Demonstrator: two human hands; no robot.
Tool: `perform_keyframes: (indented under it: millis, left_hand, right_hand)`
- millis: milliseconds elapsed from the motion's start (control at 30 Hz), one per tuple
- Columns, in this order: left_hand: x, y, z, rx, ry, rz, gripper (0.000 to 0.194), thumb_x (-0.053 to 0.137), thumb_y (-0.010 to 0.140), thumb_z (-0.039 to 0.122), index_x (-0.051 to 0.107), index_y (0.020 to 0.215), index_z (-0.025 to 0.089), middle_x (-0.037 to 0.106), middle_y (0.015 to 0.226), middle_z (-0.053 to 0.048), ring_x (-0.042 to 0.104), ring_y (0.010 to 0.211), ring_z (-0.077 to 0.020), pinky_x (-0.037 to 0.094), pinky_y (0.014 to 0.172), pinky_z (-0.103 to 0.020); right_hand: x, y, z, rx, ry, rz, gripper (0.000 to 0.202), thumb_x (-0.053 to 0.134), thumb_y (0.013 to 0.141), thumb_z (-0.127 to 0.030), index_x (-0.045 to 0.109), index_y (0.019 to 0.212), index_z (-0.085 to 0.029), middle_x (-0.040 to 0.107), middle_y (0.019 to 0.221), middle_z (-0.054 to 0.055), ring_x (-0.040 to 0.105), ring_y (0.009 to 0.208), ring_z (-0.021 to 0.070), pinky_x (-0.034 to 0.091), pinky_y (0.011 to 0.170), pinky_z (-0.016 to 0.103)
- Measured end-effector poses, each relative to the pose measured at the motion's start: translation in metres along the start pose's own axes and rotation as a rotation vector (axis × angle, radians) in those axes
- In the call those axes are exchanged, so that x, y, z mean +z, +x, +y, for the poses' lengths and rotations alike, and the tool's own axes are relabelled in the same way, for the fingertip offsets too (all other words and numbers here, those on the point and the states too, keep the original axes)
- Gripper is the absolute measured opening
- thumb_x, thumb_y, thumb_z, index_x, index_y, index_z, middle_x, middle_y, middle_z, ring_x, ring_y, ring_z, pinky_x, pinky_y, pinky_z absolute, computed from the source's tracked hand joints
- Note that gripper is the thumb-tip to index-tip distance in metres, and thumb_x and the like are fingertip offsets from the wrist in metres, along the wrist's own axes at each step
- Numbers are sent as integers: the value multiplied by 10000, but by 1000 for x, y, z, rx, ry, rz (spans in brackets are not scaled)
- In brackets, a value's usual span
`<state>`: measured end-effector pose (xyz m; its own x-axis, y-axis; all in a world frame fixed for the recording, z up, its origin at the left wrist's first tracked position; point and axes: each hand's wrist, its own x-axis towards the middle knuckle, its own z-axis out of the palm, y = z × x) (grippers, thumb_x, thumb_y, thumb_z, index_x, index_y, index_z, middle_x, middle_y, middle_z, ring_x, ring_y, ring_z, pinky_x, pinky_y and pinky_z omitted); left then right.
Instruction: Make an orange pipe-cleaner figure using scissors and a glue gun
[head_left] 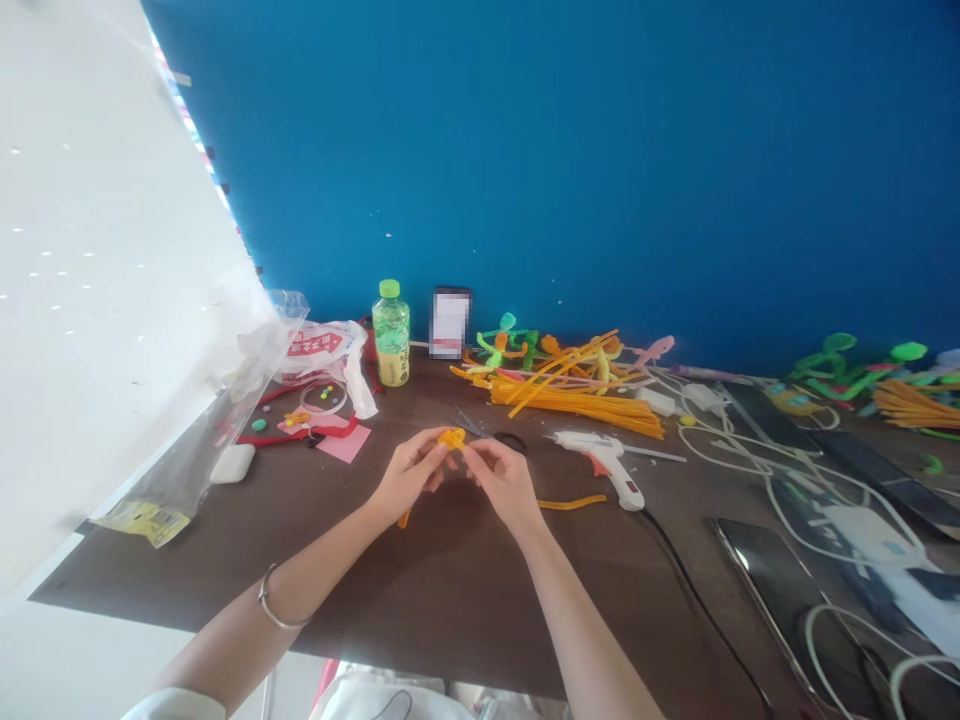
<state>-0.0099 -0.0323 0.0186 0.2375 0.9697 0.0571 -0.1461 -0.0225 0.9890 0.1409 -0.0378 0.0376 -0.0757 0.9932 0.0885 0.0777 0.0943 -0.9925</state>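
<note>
Both my hands meet above the middle of the dark table, fingers closed around a small looped piece of orange-yellow pipe cleaner [452, 438]. My left hand [414, 470] pinches it from the left, and an orange end [405, 520] hangs below that hand. From the right, my right hand [501, 480] grips the same piece with thumb and fingertips. Scissors [510, 441] lie just behind my hands, partly hidden. A loose orange pipe cleaner [574, 503] rests right of my right hand, near a white glue gun [600, 457].
A bundle of orange pipe cleaners [577, 405] lies at the back. A green-capped bottle [391, 335] and a propped phone [450, 325] stand by the blue wall. Plastic bags [326, 350] and a white case [233, 464] are left; cables and a phone [780, 590] lie right.
</note>
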Motion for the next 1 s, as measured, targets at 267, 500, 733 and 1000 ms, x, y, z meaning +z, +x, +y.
perform_keyframes:
  millis: [267,500,733,1000]
  left_hand:
    - [-3,4,-1,-206,-366,-148,392,600,733,387,574,1027,130,548,685,-9,328,366,5,168,357,-179]
    - [-4,5,-1,-302,-453,-235,290,619,712,355,595,892,127,551,667,-6,305,342,9,176,331,-167]
    - [-10,6,2,-368,-339,-228,310,601,720,393,603,861,117,620,718,-73,487,437,-59,337,398,-184]
    - [-5,-3,3,132,370,60,436,611,713,377,525,1099,193,649,932,-72,622,745,-166,501,692,-309]
  right_hand:
    - [-2,2,3,-5,2,56,281,644,673,-440,585,723,-170,568,609,1,500,522,114,419,491,241]
    - [-4,1,1,20,65,-7,332,651,679,-390,634,936,-181,610,723,17,507,564,106,425,514,235]
    - [-4,0,1,45,46,-10,302,654,661,-425,640,829,-174,634,726,31,523,570,125,431,513,253]
    - [-1,0,6,48,35,81,316,644,665,-446,620,806,-164,618,674,32,526,549,133,431,489,255]
